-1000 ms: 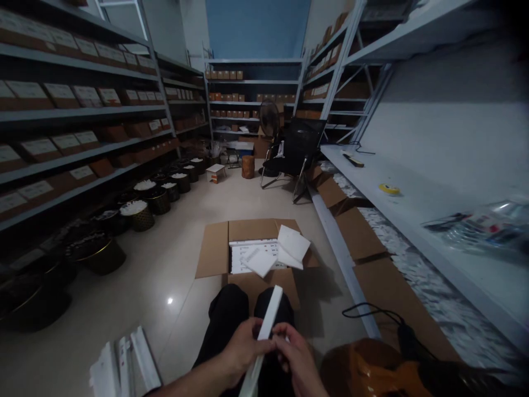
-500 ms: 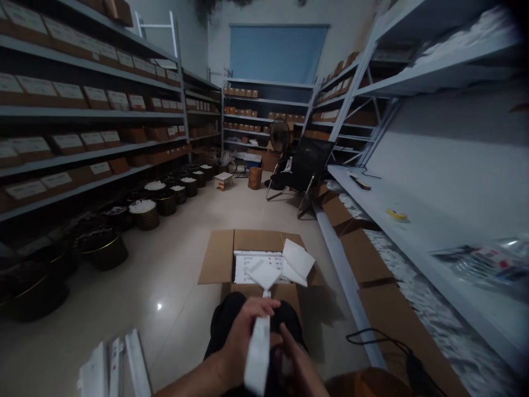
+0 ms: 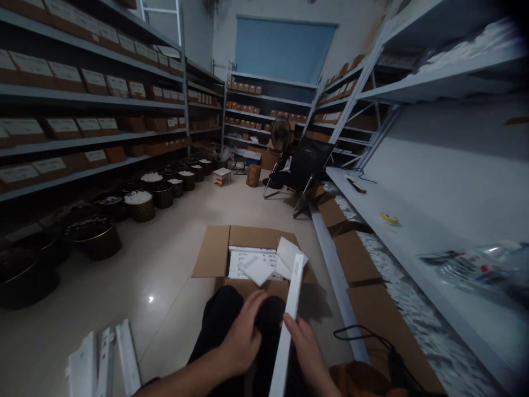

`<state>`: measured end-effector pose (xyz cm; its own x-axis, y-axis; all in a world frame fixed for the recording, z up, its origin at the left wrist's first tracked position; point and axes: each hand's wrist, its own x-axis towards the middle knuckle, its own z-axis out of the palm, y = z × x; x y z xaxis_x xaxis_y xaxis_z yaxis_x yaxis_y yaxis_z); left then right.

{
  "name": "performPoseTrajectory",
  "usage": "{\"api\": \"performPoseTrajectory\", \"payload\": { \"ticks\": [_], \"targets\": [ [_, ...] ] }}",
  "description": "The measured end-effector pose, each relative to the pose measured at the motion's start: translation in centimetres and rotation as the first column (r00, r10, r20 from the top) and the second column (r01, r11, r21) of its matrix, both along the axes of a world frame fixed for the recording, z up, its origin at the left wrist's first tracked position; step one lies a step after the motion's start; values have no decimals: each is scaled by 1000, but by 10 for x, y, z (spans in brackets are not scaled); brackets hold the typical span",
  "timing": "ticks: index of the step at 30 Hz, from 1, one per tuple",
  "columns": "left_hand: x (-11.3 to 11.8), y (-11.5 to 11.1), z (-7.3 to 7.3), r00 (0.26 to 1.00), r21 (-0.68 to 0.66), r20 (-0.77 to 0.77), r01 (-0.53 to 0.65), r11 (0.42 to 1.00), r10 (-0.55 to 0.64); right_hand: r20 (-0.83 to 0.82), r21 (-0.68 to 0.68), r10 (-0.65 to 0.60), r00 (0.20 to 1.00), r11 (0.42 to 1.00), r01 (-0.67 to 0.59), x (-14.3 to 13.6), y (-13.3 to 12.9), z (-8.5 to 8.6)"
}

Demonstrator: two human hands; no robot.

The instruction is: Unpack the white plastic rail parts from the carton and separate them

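Note:
A long, narrow white box (image 3: 289, 309) slants up from my lap toward the open carton. My right hand (image 3: 306, 347) grips it from the right side, thumb on its face. Left of the box, my left hand (image 3: 243, 336) hovers over my knees, fingers loosely bent and thumb apart, with nothing visible in it. In front of my knees, the brown cardboard carton (image 3: 210, 253) stands with its flaps spread. White packages with small printed marks (image 3: 248, 259) fill it, and flat white pieces (image 3: 258, 270) lie on top, at the middle and right corner.
More long white boxes (image 3: 105, 358) lie on the floor at lower left. Dark baskets (image 3: 97, 240) line the left shelving (image 3: 82, 94). At right runs a white bench (image 3: 397, 237) with yellow tape (image 3: 389, 218) and plastic packs. A black folding chair (image 3: 308, 162) stands ahead.
The white box has swung to the right and its far end now points up past the carton's right corner. My left hand has come off it; my right hand now holds it.

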<state>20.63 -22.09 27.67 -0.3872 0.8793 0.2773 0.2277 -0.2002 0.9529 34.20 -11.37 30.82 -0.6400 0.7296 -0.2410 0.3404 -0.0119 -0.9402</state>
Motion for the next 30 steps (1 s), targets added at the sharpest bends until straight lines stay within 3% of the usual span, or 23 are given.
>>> {"api": "performPoseTrajectory", "payload": {
  "ticks": [1, 3, 5, 8, 11, 15, 18, 21, 26, 30],
  "targets": [
    [-2, 4, -3, 973, -51, 226, -28, 998, 39, 16, 28, 47, 999, 998, -48, 1, -3, 6],
    [-4, 8, -3, 824, -116, 565, 32, 993, 39, 16, 62, 154, 988, 986, -154, 1, -13, 14],
    [-3, 9, 2, 702, -82, 711, 140, 987, -41, 14, 75, 233, 972, 969, -234, -2, -28, 14],
    [0, 6, 12, 634, -7, 766, 171, 985, -104, 30, 56, 241, 970, 969, -242, -9, -45, 5],
    [1, 4, 18, 581, -15, 812, 119, 993, -57, -10, 35, 171, 985, 985, -170, -11, -50, -6],
    [-2, 5, 16, 530, -20, 847, 118, 993, -46, 51, -35, 4, 999, 999, -3, -3, -41, -17],
    [-4, 7, 11, 514, -78, 857, 70, 995, 31, 152, -77, -99, 983, 991, 111, 1, -33, -22],
    [-4, 8, 9, 497, -114, 865, 50, 992, 74, 179, -130, -67, 982, 987, 91, 0, -33, -22],
    [-4, 6, 14, 514, -117, 855, 52, 992, 74, 45, -226, 44, 998, 974, -33, -5, -39, -23],
    [-6, 6, 17, 491, -106, 869, 73, 992, 57, 2, -166, 38, 999, 985, -37, -4, -32, -24]
  ]
}}
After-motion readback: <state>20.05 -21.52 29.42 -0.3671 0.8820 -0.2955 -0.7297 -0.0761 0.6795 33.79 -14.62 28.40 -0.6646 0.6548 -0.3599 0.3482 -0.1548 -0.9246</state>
